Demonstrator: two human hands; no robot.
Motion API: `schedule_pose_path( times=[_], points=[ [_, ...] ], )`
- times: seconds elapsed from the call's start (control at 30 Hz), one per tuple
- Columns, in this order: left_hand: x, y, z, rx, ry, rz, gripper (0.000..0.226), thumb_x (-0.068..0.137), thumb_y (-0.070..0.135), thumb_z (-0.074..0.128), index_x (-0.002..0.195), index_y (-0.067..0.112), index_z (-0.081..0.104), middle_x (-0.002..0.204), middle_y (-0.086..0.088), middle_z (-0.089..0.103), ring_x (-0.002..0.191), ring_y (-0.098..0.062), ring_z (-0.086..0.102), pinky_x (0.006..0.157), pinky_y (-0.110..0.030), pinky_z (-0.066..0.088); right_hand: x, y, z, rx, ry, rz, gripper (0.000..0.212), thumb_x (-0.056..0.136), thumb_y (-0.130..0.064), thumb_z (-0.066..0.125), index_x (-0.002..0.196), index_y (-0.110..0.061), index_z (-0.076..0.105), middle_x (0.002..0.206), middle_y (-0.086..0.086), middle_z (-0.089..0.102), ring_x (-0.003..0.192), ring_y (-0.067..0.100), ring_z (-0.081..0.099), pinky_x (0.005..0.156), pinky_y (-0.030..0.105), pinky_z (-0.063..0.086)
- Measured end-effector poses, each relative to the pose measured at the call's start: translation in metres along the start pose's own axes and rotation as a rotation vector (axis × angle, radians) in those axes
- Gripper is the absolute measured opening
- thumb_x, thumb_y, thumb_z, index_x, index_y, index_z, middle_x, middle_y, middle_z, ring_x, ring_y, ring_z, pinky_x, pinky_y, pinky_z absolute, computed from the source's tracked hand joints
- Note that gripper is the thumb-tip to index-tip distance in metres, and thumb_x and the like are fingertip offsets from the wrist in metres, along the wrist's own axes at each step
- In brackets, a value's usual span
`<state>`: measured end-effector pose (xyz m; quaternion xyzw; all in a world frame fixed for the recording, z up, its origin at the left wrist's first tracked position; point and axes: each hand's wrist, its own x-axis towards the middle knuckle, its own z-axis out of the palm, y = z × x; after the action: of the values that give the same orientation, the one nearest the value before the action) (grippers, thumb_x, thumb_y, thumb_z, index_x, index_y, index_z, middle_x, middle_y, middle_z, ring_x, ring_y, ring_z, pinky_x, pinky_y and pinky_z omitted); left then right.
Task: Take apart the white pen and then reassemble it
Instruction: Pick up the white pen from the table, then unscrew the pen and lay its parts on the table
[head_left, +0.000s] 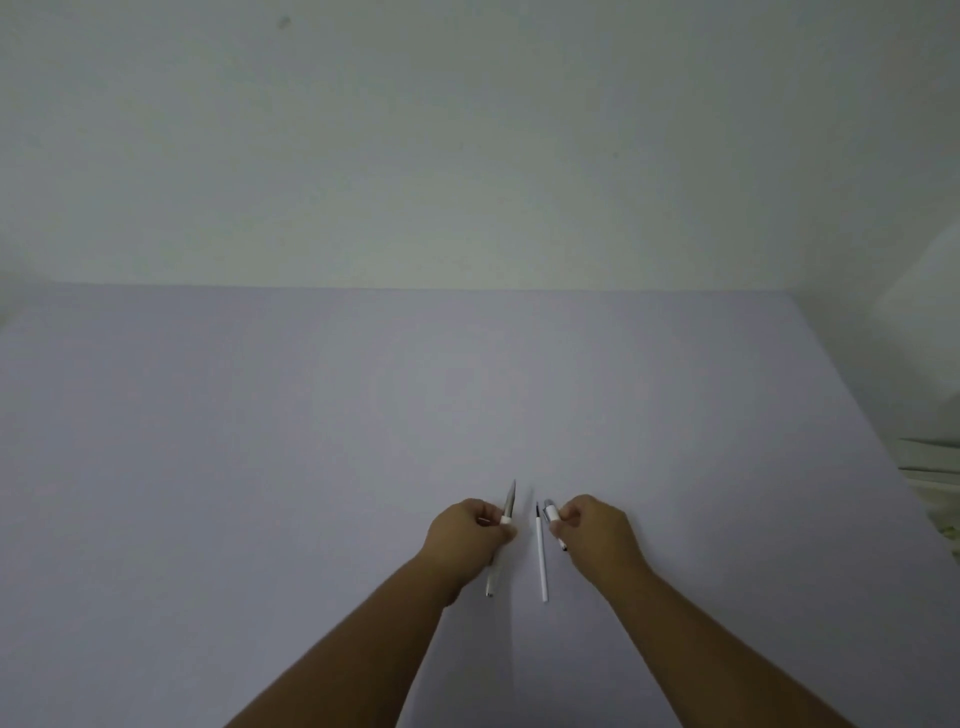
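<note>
The white pen is in pieces on the pale lilac table (311, 441). My left hand (465, 538) grips the front barrel (508, 506), a white tube with a grey pointed tip aimed away from me; its rear end pokes out below the hand. The thin white refill (541, 556) with a dark tip lies on the table between my hands, touched by neither. My right hand (597, 535) pinches the short rear piece (551, 512), white with a grey end and clip, just right of the refill.
A pale wall rises behind the table's far edge. Whitish objects and stacked flat items (930, 457) sit past the table's right edge. The table's right edge runs diagonally toward the near right.
</note>
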<state>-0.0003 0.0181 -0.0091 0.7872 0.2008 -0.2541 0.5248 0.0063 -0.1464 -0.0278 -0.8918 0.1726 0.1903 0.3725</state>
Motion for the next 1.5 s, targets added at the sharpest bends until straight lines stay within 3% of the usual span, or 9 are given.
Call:
schedule_pose_path(
  times=[0.17, 0.4, 0.5, 0.6, 0.8, 0.93, 1.13, 1.33, 1.5],
  points=[
    [0.0, -0.003, 0.004, 0.03, -0.009, 0.001, 0.006, 0.08, 0.02, 0.072, 0.084, 0.02, 0.068, 0.082, 0.004, 0.066, 0.08, -0.016, 0.061, 0.083, -0.034, 0.054, -0.002, 0.003, 0.003, -0.077, 0.049, -0.022, 0.021, 0.088, -0.026, 0.059, 0.095, -0.008, 0.065, 0.099, 0.013, 0.069, 0.095, 0.03, 0.063, 0.082, 0.037, 0.049],
    [-0.006, 0.0, 0.005, 0.035, -0.001, 0.048, 0.007, 0.087, 0.023, 0.066, 0.092, 0.019, 0.065, 0.082, 0.004, 0.067, 0.072, -0.013, 0.063, 0.063, -0.021, 0.047, -0.005, 0.003, 0.002, -0.033, 0.084, -0.012, 0.024, 0.087, -0.029, 0.061, 0.096, -0.006, 0.065, 0.099, 0.013, 0.069, 0.094, 0.03, 0.063, 0.083, 0.036, 0.05],
    [-0.012, 0.003, 0.005, 0.045, 0.013, 0.069, 0.005, 0.091, 0.024, 0.061, 0.095, 0.021, 0.06, 0.089, 0.002, 0.067, 0.07, -0.012, 0.065, 0.051, -0.019, 0.044, -0.008, -0.005, -0.003, 0.068, 0.137, -0.068, 0.029, 0.088, -0.038, 0.058, 0.085, -0.01, 0.066, 0.086, 0.006, 0.068, 0.086, 0.025, 0.062, 0.08, 0.034, 0.049],
    [-0.018, 0.005, 0.006, 0.093, 0.022, 0.143, 0.009, 0.093, 0.025, 0.059, 0.1, 0.019, 0.059, 0.09, 0.002, 0.066, 0.069, -0.011, 0.061, 0.057, -0.018, 0.046, -0.015, -0.021, -0.007, 0.315, -0.015, -0.049, 0.035, 0.084, -0.048, 0.06, 0.072, -0.016, 0.063, 0.067, -0.004, 0.059, 0.067, 0.015, 0.055, 0.067, 0.029, 0.045],
    [-0.026, 0.008, 0.009, 0.109, -0.013, 0.174, 0.023, 0.095, 0.03, 0.056, 0.101, 0.011, 0.067, 0.085, 0.001, 0.067, 0.074, -0.012, 0.06, 0.072, -0.023, 0.05, -0.023, -0.034, -0.009, 0.467, -0.111, -0.09, 0.02, 0.084, -0.029, 0.067, 0.069, -0.016, 0.065, 0.064, -0.004, 0.059, 0.063, 0.011, 0.052, 0.069, 0.031, 0.045],
    [-0.036, 0.017, 0.001, 0.056, -0.111, 0.171, 0.024, 0.098, 0.028, 0.052, 0.083, 0.014, 0.066, 0.068, 0.005, 0.061, 0.059, -0.007, 0.054, 0.05, -0.012, 0.044, -0.029, -0.036, -0.016, 0.611, -0.171, -0.127, 0.018, 0.087, -0.02, 0.064, 0.071, -0.011, 0.066, 0.058, -0.003, 0.058, 0.056, 0.012, 0.047, 0.055, 0.023, 0.039],
    [-0.047, 0.026, -0.011, -0.185, -0.288, 0.08, 0.029, 0.099, 0.031, 0.051, 0.08, 0.018, 0.068, 0.065, 0.005, 0.057, 0.052, -0.008, 0.052, 0.051, -0.017, 0.047, -0.036, -0.042, -0.026, 0.775, -0.293, -0.189, 0.016, 0.09, -0.01, 0.058, 0.077, -0.01, 0.068, 0.063, 0.001, 0.062, 0.059, 0.013, 0.054, 0.069, 0.028, 0.045],
    [-0.05, 0.03, -0.006, -0.096, -0.229, 0.117, 0.03, 0.1, 0.031, 0.046, 0.08, 0.019, 0.065, 0.068, 0.003, 0.05, 0.055, -0.01, 0.04, 0.051, -0.018, 0.037, -0.03, -0.039, -0.03, 0.577, -0.266, -0.091, 0.025, 0.082, -0.036, 0.068, 0.073, -0.012, 0.068, 0.066, 0.003, 0.059, 0.06, 0.015, 0.05, 0.064, 0.03, 0.043],
    [-0.05, 0.031, -0.005, -0.034, -0.154, 0.171, 0.031, 0.1, 0.032, 0.045, 0.078, 0.022, 0.064, 0.069, 0.004, 0.05, 0.059, -0.01, 0.041, 0.055, -0.019, 0.038, -0.031, -0.043, -0.033, 0.806, -0.312, -0.131, 0.009, 0.087, -0.006, 0.061, 0.084, -0.009, 0.069, 0.074, 0.006, 0.065, 0.072, 0.02, 0.058, 0.07, 0.028, 0.046]
  ],
)
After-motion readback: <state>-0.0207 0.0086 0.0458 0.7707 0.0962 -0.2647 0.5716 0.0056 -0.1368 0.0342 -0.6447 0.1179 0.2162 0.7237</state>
